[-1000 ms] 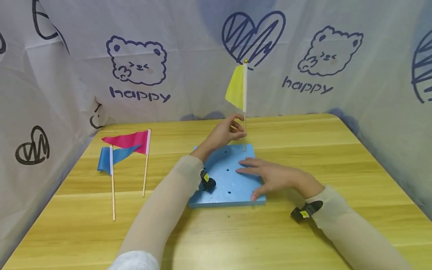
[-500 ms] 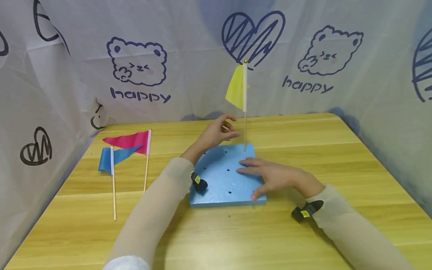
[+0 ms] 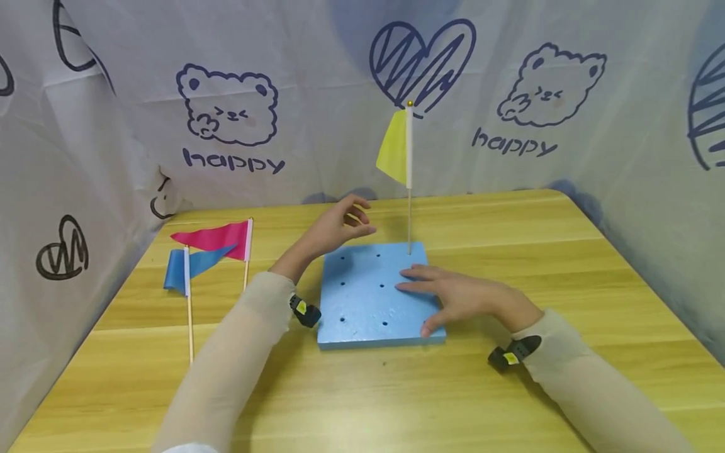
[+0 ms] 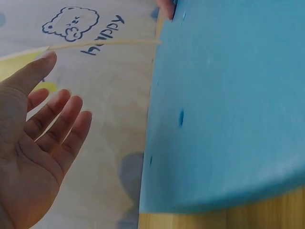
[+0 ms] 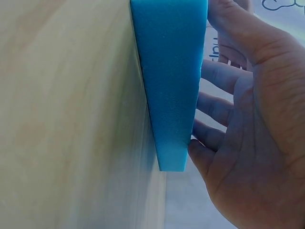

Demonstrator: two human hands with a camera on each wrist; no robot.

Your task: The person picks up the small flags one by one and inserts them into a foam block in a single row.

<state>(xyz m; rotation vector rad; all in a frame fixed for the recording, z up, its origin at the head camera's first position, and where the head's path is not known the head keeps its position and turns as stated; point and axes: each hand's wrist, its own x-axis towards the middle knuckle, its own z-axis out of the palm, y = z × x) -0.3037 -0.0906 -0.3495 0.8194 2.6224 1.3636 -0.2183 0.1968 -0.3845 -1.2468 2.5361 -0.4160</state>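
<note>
The yellow flag stands upright on its thin stick in a hole at the far right corner of the blue foam board, which lies flat near the middle of the tabletop. A second ago the left hand had its fingertips at the stick; now it has let go and drawn back to the left, hovering over the board's far left corner with loose, empty fingers, clear of the stick. The flag stays up without support, so the planting of this one looks finished. The right hand has not shifted: it lies flat, fingers straight, pressing the board's right side down. Toward the left edge of the tabletop, the pink flag and blue flag lie side by side, overlapping, well apart from the board.
</note>
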